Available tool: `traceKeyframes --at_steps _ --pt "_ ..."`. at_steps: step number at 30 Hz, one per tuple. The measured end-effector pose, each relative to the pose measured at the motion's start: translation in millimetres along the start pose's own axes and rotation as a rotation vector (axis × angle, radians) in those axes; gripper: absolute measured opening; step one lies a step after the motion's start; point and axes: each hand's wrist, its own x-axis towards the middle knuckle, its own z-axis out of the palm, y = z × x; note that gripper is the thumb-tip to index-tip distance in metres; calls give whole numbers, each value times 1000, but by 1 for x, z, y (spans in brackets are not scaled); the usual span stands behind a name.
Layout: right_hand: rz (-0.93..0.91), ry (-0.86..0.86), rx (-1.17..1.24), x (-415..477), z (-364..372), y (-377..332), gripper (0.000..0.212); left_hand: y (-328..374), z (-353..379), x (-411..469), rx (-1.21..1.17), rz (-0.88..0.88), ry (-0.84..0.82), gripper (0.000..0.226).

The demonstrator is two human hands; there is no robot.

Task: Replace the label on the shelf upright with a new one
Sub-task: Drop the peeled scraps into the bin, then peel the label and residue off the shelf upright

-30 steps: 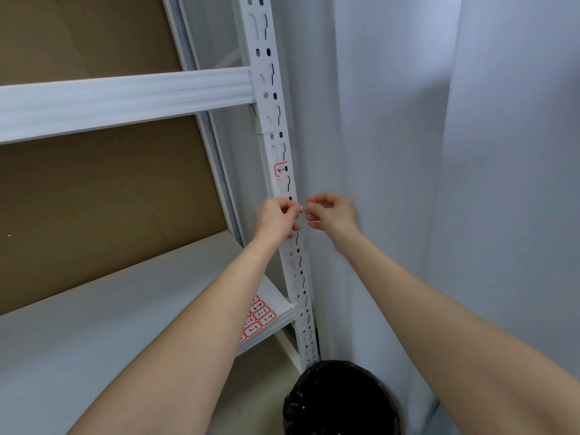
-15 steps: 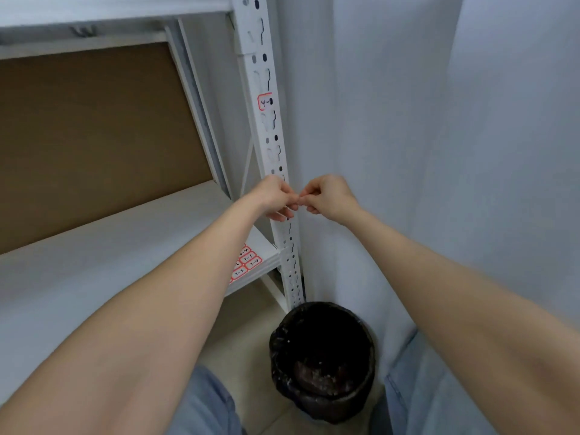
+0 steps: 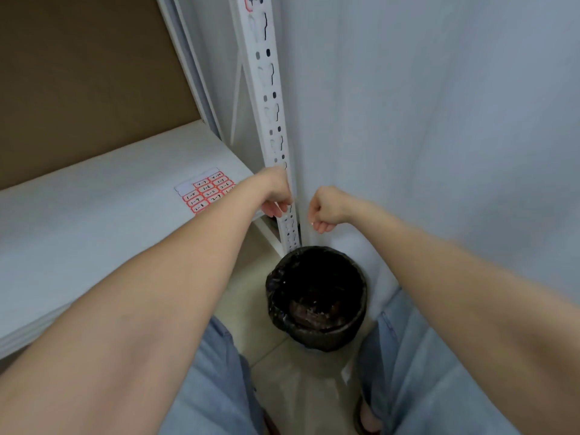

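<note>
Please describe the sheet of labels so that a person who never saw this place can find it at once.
Start from the white perforated shelf upright beside the wall, and follow it down to the white shelf board on its left side. The sheet of labels lies flat near that board's right front corner, just behind the left hand. It alone there bears red-bordered stickers with handwritten numbers.

two hands: left hand (image 3: 276, 196), right hand (image 3: 326, 211); one shelf upright (image 3: 266, 89); one label (image 3: 252, 0) on it; one label sheet (image 3: 208, 189); one lined bin (image 3: 317, 296).
</note>
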Motion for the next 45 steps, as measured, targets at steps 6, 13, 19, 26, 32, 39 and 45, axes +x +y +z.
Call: traceKeyframes --at_steps 6,13,19,26,32,39,45 --pt "14 -11 -52 2 10 4 5 -4 8 1 -32 18 -15 27" --pt "7 2 -71 4 8 2 11 -6 7 1 -59 19 -41 26" --pt "-18 7 -30 4 7 0 11 -7 4 2 -57 6 -42 22" --pt "-72 72 4 2 -5 -15 6 -4 -5 0 -72 43 34 20" --pt "-146 302 -14 -4 -27 -35 24 6 -21 -8 -109 129 226 20" --pt "-265 837 95 -18 -80 -92 24 28 -74 -27 -140 300 880 21" --pt "-401 1000 273 -12 -114 -137 29 43 -116 -37 -287 372 1130 28"
